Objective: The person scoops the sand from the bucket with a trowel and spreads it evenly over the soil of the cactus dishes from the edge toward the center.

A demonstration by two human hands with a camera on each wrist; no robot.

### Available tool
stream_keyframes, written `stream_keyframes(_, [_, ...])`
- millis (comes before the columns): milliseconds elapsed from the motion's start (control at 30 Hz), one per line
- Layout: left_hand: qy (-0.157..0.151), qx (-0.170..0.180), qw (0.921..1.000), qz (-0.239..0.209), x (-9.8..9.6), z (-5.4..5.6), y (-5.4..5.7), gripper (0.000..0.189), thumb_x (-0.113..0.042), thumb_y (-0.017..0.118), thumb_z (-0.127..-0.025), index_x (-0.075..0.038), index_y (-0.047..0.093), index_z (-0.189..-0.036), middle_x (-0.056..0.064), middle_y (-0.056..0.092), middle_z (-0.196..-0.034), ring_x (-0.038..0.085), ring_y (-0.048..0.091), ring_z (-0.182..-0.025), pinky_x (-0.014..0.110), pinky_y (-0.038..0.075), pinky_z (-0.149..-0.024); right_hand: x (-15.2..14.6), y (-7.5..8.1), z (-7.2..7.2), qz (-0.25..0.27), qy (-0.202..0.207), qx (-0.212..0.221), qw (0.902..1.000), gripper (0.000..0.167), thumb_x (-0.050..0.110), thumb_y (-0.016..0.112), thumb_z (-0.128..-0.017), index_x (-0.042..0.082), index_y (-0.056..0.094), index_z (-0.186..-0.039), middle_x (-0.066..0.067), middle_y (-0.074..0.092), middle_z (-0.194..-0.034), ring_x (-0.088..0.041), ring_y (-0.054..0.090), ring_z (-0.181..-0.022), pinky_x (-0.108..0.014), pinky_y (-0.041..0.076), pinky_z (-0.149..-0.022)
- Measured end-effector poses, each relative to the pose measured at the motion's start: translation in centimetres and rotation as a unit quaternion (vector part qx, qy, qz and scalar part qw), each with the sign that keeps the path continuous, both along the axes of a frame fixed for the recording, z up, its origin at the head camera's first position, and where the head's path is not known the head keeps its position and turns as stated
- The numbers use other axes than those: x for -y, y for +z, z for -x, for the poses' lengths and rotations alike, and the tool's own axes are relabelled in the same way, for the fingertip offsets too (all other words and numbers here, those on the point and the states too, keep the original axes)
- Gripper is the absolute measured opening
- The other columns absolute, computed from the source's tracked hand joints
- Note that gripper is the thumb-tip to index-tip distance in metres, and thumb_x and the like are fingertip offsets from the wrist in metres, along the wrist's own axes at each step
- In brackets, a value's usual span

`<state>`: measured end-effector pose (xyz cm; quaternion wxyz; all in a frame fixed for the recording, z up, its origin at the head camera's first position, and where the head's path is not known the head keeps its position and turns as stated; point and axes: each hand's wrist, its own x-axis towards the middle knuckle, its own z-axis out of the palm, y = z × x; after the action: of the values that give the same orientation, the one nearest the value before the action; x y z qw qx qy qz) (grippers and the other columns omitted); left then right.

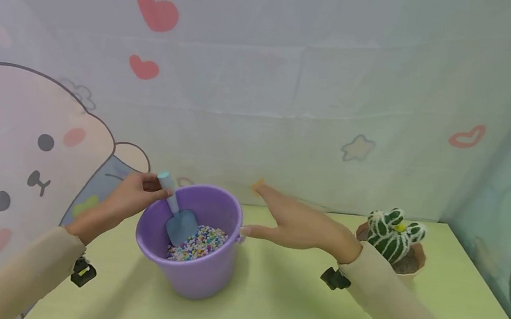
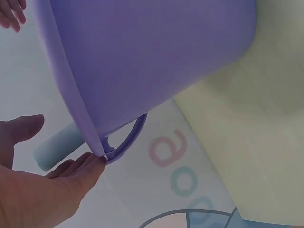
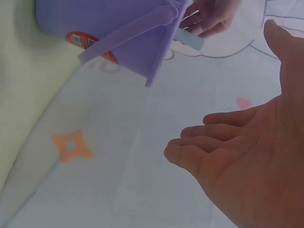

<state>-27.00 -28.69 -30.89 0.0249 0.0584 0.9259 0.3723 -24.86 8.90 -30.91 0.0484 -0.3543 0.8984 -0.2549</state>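
A purple bucket (image 1: 196, 281) stands on the table, with small multicoloured beads (image 1: 208, 241) inside. A blue-grey toy shovel (image 1: 181, 227) leans in it, blade on the beads and light-blue handle over the left rim. My left hand (image 1: 130, 197) is at that rim; in the left wrist view its extended fingertips meet the rim by the hinge of the bucket's handle (image 2: 134, 140), while the thumb stands away from the shovel's grip (image 2: 59, 147). Right of the bucket hovers my right hand (image 1: 300, 225), fingers extended, thumb spread, palm bare in the right wrist view.
A knitted cactus (image 1: 390, 243) in a brown pot (image 1: 411, 267) stands at the table's right, beyond my right forearm. Behind the pale green table (image 1: 285, 310) hangs a cloth (image 1: 254, 85) printed with hearts and a bear.
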Motion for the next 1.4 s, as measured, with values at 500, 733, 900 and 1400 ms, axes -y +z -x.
stream_keyframes(500, [0.021,0.008,0.9994,-0.025,0.6,0.9,-0.1,0.091,-0.052,0.065,-0.103,0.01,0.029,-0.16,0.033,0.048,-0.156,0.043,0.06,-0.137,0.06,0.048,-0.121,5.1,-2.2,2.1,-0.025,0.011,0.039,0.9989,0.101,0.068,0.062,-0.097,0.0,0.025,-0.163,-0.024,0.028,-0.169,-0.033,0.039,-0.154,-0.049,0.045,-0.127])
stream_keyframes(733, [0.021,-0.019,0.9996,-0.01,0.5,1.2,-0.5,0.075,-0.046,0.067,-0.103,0.007,0.047,-0.152,0.03,0.06,-0.146,0.042,0.065,-0.132,0.055,0.057,-0.112,6.6,-3.3,2.5,-0.035,0.017,0.019,0.9991,0.111,0.067,0.062,-0.097,-0.007,0.013,-0.164,-0.034,0.012,-0.17,-0.04,0.026,-0.16,-0.051,0.036,-0.132])
stream_keyframes(900, [0.016,-0.032,0.9993,-0.01,0.4,1.3,-0.8,0.064,-0.045,0.067,-0.103,0.004,0.059,-0.143,0.027,0.067,-0.139,0.038,0.071,-0.124,0.047,0.061,-0.105,7.1,-4.1,2.3,-0.051,0.004,0.028,0.9983,0.121,0.071,0.058,-0.097,-0.008,-0.004,-0.164,-0.033,-0.011,-0.172,-0.042,0.0,-0.165,-0.05,0.017,-0.139])
stream_keyframes(1400, [0.003,-0.02,0.9997,-0.015,0.4,1.6,-0.3,0.062,-0.043,0.064,-0.105,0.005,0.056,-0.145,0.028,0.065,-0.141,0.038,0.071,-0.125,0.054,0.059,-0.11,7.3,-4.4,2.0,-0.108,-0.007,-0.018,0.9939,0.125,0.08,0.051,-0.095,-0.01,-0.002,-0.164,-0.035,-0.008,-0.171,-0.044,0.0,-0.164,-0.048,0.011,-0.14])
